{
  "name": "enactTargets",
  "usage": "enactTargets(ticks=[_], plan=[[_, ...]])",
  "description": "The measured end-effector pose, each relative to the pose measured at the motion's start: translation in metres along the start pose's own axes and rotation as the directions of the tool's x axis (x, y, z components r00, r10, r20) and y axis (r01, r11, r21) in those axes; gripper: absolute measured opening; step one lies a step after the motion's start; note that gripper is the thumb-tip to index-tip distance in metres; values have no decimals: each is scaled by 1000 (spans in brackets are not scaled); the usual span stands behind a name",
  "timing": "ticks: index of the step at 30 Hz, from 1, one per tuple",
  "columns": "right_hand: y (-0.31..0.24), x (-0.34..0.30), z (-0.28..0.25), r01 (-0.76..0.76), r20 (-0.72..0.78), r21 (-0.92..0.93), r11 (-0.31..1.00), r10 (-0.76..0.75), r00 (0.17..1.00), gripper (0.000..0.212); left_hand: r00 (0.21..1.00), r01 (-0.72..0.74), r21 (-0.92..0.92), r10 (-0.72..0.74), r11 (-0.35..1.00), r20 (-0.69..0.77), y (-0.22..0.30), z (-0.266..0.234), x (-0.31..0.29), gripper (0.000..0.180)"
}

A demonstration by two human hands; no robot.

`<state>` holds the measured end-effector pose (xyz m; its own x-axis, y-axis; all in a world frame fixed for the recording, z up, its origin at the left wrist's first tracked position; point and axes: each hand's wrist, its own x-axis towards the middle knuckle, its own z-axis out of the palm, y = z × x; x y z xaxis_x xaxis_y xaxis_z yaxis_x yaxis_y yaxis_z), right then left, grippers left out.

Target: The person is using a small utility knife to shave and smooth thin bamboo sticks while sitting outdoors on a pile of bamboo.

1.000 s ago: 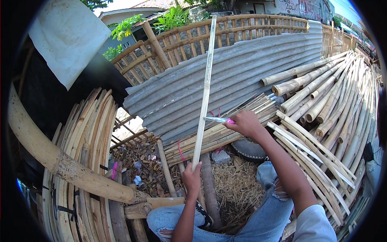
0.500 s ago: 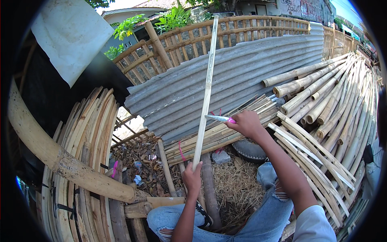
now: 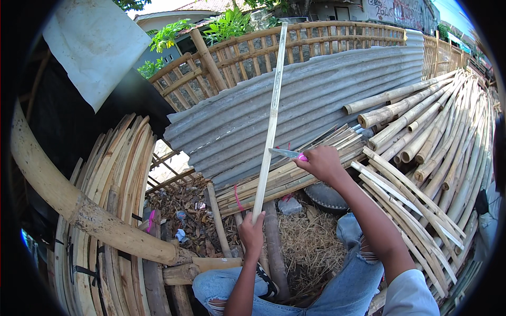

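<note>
My left hand [image 3: 251, 231] is closed round the lower end of a long, pale bamboo strip [image 3: 269, 134], which rises upright and leans slightly right at its top. In my right hand [image 3: 322, 164] is a knife [image 3: 285, 152] with a pink handle, its blade pointing left. The blade's tip lies at the strip's right edge, a little below mid-length; whether it touches cannot be made out.
Split bamboo strips [image 3: 295, 171] tied with pink string lie beyond my hands. Thick poles [image 3: 390, 113] are stacked at the right, cut slats [image 3: 110, 195] stand at the left. A bent bamboo trunk [image 3: 100, 224] crosses the left side. Corrugated sheeting [image 3: 226, 131] lines the fence.
The knife blade has turned a little, its flat face now looking darker. Both hands and the bamboo strip stay almost in the same place.
</note>
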<state>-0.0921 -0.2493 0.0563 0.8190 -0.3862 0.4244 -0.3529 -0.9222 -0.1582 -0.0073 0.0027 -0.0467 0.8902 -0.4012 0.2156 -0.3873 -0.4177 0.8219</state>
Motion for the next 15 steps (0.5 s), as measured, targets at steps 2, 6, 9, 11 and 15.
enactTargets(ticks=[2, 6, 9, 11, 15], plan=[[-3, 3, -4, -95, -34, 5, 995, 95, 995, 46, 1000, 15, 18, -15, 1000, 3, -1, -2, -1, 27], [0, 1, 3, -12, 20, 15, 1000, 12, 1000, 47, 1000, -4, -20, 4, 1000, -7, 0, 0, -1, 31], [-1, 2, 0, -126, -39, -11, 992, 125, 991, 47, 1000, -17, -16, 17, 1000, -15, 1, 1, 0, 36], [6, 1, 5, 12, -11, 9, 1000, -12, 1000, 47, 1000, -20, -7, 20, 1000, -11, 2, 2, -1, 36], [-3, 0, -1, -84, -32, 14, 996, 84, 996, 47, 1000, 7, -18, -7, 1000, 1, 4, -1, -1, 27]])
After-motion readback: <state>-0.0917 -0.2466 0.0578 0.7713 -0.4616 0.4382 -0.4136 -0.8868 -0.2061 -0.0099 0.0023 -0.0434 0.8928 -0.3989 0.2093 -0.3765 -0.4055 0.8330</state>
